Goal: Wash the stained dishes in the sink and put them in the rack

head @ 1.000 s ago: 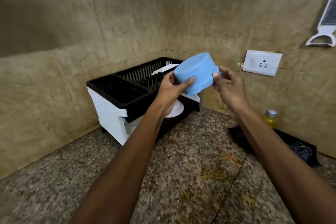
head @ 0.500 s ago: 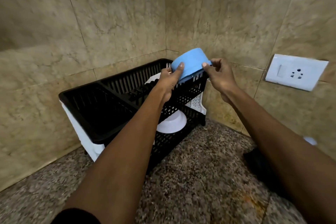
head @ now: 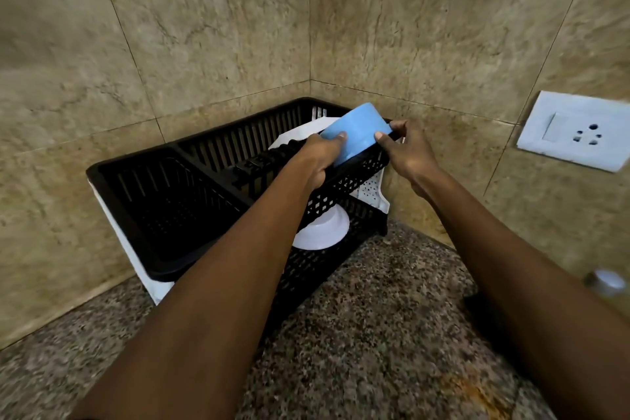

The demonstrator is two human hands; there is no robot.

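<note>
Both my hands hold a light blue bowl (head: 358, 131), tilted with its base up and away from me, at the near right rim of the black dish rack (head: 160, 201). My left hand (head: 318, 158) grips its left side with the thumb on the wall. My right hand (head: 407, 150) pinches its right side. The bowl's lower edge dips inside the rack's right section, next to a white plate (head: 308, 131) standing in the slots. A white dish (head: 324, 232) shows in the rack's lower tier.
The rack stands in the corner of a speckled granite counter (head: 375, 334) against tan tiled walls. A white wall socket (head: 576, 131) is at the right. A blurred bottle cap (head: 605, 280) and a dark object (head: 484, 310) sit by my right forearm.
Both hands have carried the blue bowl forward and down, from above the rack to its near right rim. The view has closed in on the rack.
</note>
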